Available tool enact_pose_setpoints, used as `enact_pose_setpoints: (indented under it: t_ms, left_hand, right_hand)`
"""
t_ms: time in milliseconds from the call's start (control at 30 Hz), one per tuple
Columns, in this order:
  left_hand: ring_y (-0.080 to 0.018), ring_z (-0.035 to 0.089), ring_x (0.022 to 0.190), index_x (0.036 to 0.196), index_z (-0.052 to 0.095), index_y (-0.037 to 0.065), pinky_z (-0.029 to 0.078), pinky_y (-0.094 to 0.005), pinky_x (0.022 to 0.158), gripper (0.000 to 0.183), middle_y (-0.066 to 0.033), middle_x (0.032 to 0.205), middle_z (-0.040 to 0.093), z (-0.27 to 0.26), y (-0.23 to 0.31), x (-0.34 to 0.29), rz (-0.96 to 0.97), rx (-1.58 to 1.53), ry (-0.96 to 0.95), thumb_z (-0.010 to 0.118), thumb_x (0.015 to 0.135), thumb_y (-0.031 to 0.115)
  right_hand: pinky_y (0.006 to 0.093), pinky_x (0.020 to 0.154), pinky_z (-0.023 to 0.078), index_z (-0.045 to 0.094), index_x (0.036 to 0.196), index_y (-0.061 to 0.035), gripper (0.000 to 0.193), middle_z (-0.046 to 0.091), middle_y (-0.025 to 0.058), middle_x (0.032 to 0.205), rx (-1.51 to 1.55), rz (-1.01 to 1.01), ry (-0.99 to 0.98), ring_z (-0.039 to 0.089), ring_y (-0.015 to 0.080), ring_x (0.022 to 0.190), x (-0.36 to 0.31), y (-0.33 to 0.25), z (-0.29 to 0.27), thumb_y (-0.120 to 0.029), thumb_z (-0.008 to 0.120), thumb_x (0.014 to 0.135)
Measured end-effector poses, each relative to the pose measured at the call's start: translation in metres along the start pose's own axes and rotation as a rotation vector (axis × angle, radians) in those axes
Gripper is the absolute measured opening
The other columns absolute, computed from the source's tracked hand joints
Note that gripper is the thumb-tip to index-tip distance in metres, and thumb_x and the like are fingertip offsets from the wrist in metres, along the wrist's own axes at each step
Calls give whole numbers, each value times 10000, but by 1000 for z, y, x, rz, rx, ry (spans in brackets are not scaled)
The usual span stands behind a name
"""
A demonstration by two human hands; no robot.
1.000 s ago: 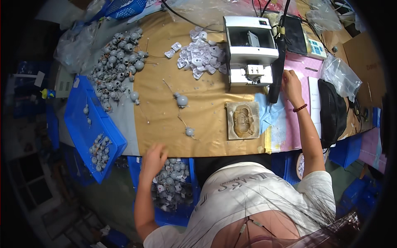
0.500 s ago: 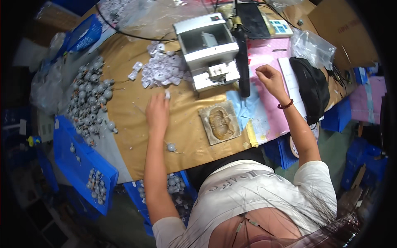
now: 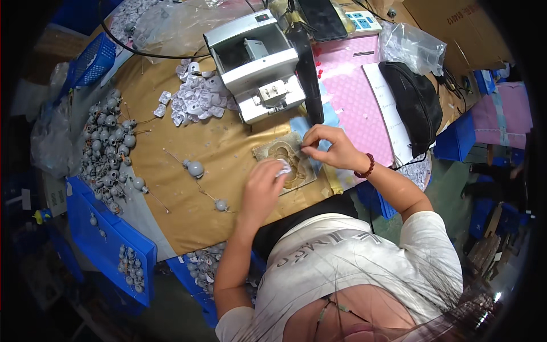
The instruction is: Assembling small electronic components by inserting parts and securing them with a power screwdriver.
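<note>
My left hand (image 3: 263,191) is closed on a small white plastic piece (image 3: 283,167), held over the left side of a square metal mould block (image 3: 306,176). The block has a rounded hollow in it, partly covered by my hands. Thumb and fingertips of my right hand (image 3: 333,149) are pinched together at the block's upper right edge; I cannot make out what they hold. On the brown table covering left of my left hand lie a grey ball with thin wires (image 3: 195,169) and a smaller grey ball (image 3: 221,204).
A silver-white machine (image 3: 259,68) stands behind the block, with a heap of white plastic pieces (image 3: 198,98) to its left. Many grey balls (image 3: 105,145) are piled far left, above a blue bin (image 3: 108,228). A black pouch (image 3: 411,108) lies right, on pink sheeting (image 3: 356,85).
My left hand has moved right, from below the white heap to the mould block, uncovering a grey ball. My right hand has come down and left to the block. The view has shifted.
</note>
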State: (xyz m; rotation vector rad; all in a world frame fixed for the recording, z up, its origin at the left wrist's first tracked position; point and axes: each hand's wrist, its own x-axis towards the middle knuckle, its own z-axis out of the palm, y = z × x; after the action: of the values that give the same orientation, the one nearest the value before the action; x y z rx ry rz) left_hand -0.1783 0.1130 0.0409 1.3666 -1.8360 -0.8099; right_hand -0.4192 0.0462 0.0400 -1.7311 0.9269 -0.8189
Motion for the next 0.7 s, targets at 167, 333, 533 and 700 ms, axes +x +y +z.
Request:
enact_pose_setpoints:
  t_ms: [167,333,533,700]
  left_hand:
    - [-361,533,1189,1145,650,51,433,-447,1012,417,-143,1219,608,21,-12,4,52,154,-51,806,761,86]
    - [-383,440,1283,1246,612,85,350,-490,1096,513,-158,1350,515,-23,-21,3,-47,265,20,750,754,41]
    - [-409,382,1351,1251,630,91,331,-505,1125,541,-159,1400,506,-122,-78,-16,-210,705,-102,603,741,-87]
    - [-389,432,1287,1248,644,108,384,-476,1056,517,-125,1275,597,-133,-89,-31,-203,635,-69,713,749,-5]
  right_hand:
    - [348,728,506,638,883,-51,173,644,70,897,-249,-348,-31,635,259,826,6,4,25,-39,768,770]
    - [375,805,451,611,899,-92,202,604,63,967,-598,-519,-174,577,263,968,5,18,43,-151,746,763]
    - [400,876,431,623,931,-98,189,586,73,1023,-711,-526,-158,547,277,1037,0,14,44,-195,710,794]
    - [418,908,445,624,1067,-87,309,592,95,1130,-591,-450,-150,563,289,1059,-1,12,39,-183,741,798]
